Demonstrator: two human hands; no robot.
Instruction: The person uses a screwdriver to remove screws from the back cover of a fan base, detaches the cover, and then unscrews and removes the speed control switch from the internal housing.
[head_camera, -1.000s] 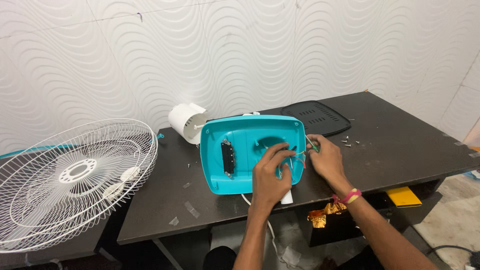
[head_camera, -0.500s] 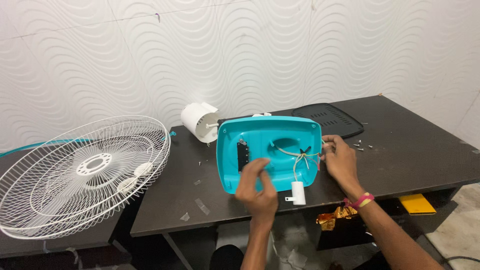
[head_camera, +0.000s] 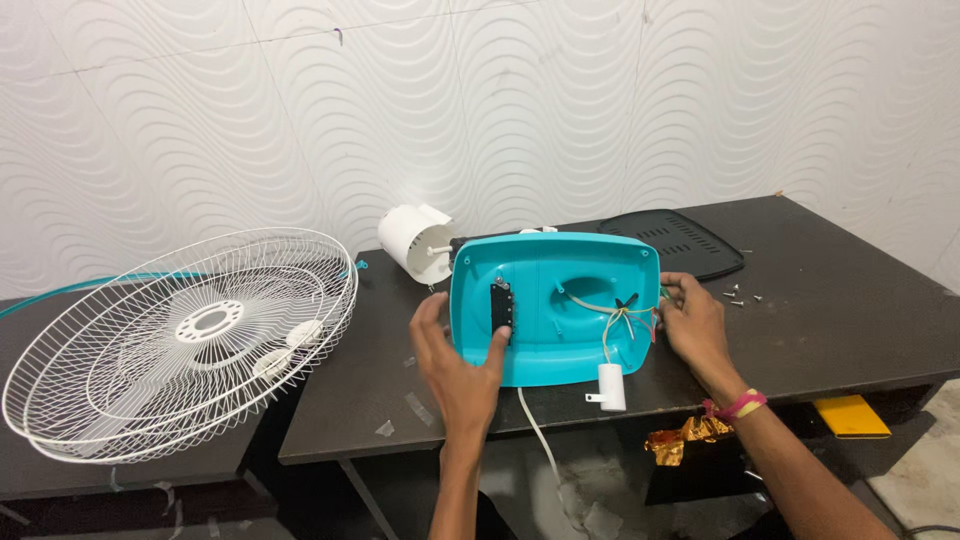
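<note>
Centre of frame: turquoise fan base housing (head_camera: 553, 305) tipped on edge on the dark table (head_camera: 850, 330), hollow underside facing the camera so the wiring shows. Left hand (head_camera: 455, 360) braces its left edge, thumb on the black switch block (head_camera: 501, 306); right hand (head_camera: 690, 322) grips the right edge beside the coloured wires (head_camera: 625, 318). Hands well apart, steadying it between them. White capacitor (head_camera: 610, 387) dangles below. Wire fan guard (head_camera: 180, 340) lies at left; small screws (head_camera: 738, 295) near the black grille plate (head_camera: 675, 242), upper right.
</note>
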